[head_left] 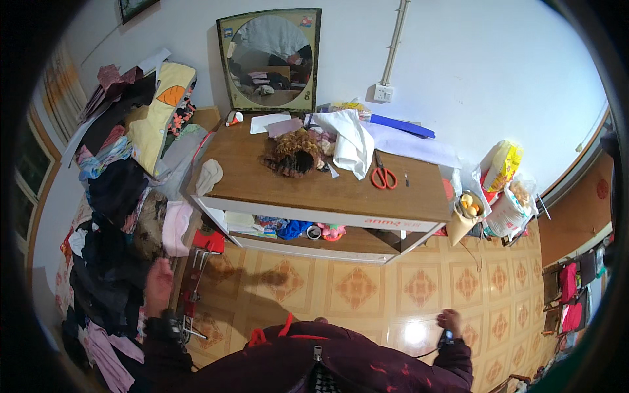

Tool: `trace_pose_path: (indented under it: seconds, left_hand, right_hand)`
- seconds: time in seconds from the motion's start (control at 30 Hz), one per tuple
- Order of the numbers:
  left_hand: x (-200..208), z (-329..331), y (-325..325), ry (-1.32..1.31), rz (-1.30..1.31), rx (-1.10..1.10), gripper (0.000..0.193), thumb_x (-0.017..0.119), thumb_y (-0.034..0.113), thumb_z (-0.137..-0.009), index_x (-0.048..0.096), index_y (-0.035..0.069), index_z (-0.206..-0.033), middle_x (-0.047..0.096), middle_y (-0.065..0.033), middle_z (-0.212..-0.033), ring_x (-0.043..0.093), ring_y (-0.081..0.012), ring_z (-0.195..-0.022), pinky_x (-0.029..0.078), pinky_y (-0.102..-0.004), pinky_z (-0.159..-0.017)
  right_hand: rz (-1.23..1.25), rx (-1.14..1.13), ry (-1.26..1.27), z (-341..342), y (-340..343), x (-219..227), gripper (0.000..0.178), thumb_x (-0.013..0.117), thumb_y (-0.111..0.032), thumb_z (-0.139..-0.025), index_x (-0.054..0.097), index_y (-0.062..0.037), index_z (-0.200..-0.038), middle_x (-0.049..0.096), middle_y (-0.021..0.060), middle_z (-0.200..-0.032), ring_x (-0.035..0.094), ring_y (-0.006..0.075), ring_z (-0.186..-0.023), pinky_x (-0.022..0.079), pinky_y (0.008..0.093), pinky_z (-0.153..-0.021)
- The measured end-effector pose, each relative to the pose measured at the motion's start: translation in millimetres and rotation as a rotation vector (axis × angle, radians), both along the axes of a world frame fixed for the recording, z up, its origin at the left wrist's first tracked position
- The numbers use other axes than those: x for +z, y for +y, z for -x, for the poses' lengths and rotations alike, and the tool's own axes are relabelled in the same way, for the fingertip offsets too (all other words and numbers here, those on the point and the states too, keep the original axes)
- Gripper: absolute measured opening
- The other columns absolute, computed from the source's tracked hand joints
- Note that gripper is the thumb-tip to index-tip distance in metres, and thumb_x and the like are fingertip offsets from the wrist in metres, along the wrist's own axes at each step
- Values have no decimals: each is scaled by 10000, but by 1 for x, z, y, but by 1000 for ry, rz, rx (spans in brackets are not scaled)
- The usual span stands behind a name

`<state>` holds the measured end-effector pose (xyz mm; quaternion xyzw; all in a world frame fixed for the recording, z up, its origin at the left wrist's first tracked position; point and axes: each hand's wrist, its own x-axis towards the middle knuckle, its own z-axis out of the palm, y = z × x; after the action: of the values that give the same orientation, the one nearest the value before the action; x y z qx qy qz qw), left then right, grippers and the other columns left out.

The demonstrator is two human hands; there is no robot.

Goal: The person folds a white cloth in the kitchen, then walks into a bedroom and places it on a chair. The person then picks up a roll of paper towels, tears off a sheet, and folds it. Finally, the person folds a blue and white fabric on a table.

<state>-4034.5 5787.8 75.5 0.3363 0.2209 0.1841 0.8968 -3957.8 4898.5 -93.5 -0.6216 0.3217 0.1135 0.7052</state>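
Note:
My left hand [159, 286] is at the lower left, beside the heap of clothes and just below a pale pink cloth [175, 229]. Its fingers point forward, look stretched out and hold nothing that I can see. Over the tiled floor at the lower right hangs my right hand [449, 320], loosely curled with nothing visible in it. Dark clothes [98, 281] lie near the left hand, with a lilac garment [113, 354] below them. A red folding stool [208, 241] with metal legs stands just right of that hand.
Ahead is a brown-topped table [262, 190] bearing a mirror [272, 59], a curly brown wig [295, 154], white cloth [352, 144] and red-handled scissors [384, 175]. Its lower shelf holds several small items. Bags [508, 213] stand to its right on the tiled floor [354, 288].

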Motion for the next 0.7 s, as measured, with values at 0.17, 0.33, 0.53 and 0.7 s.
trace_pose_path:
  seconds: [0.17,0.33,0.53,0.7]
  left_hand:
    - [102,-44,95,-74,-333,132,210,524,127,-850,551,44,-1041,595,-87,-1021,585,-150,-895,491,-254,-751]
    - [202,-129,205,-157,-839,153,415,478,251,-881,414,27,-1224,458,-107,-1229,433,-163,-1136,330,-272,-961]
    - [275,-271,335,-67,-908,415,534,509,267,-861,312,22,-1292,400,-58,-1297,338,-136,-1215,212,-251,-1024]
    - [265,-374,372,-190,-1185,268,490,480,249,-876,316,47,-1291,421,-50,-1279,352,-171,-1200,226,-291,-1019]
  right_hand:
    - [-108,-128,-200,-64,-157,107,119,571,-123,-715,513,-113,-818,486,30,-575,503,168,-518,383,298,-391]
    - [541,-432,-431,-102,-235,259,60,501,-141,-798,511,-147,-857,495,5,-583,450,95,-443,334,217,-344]
    - [1043,-453,-551,-91,-270,445,197,493,-190,-842,548,-45,-964,514,-8,-640,438,62,-488,359,208,-427]
    - [1204,-751,-539,-117,-238,535,229,480,-195,-843,533,-52,-1013,533,0,-701,455,64,-537,366,203,-461]
